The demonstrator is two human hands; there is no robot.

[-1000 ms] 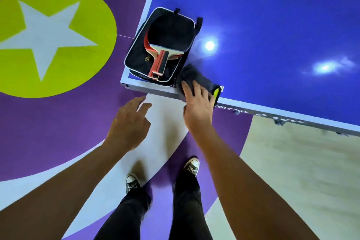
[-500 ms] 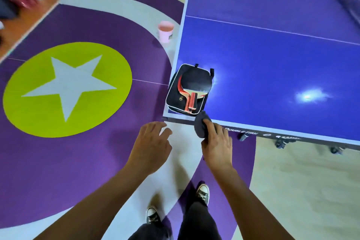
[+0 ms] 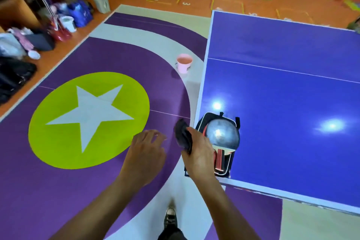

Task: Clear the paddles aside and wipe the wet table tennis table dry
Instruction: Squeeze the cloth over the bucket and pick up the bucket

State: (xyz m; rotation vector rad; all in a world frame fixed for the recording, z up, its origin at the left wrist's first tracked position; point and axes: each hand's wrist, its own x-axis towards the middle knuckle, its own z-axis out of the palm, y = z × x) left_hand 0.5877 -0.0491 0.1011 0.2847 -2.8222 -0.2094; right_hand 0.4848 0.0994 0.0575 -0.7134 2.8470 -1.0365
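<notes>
The blue table tennis table [image 3: 282,91] fills the right side, glossy with light reflections. On its near left corner lies an open black paddle case [image 3: 229,169] with a black-faced, red-handled paddle [image 3: 223,136] inside. My right hand [image 3: 196,154] grips a dark grey cloth [image 3: 182,134], held in the air just left of the table corner, beside the case. To the left, my left hand [image 3: 145,150] hovers over the purple floor with fingers relaxed and holds nothing.
A pink bucket [image 3: 184,62] stands on the floor beside the table's left edge. Bags, a rack and containers [image 3: 39,25] line the far left wall. The floor mat shows a green circle with a white star [image 3: 89,119]. My shoe [image 3: 171,217] is below.
My right hand has lifted the cloth off the table's near edge and carried it left, clear of the corner. The view has risen and pulled back, showing more of the room.
</notes>
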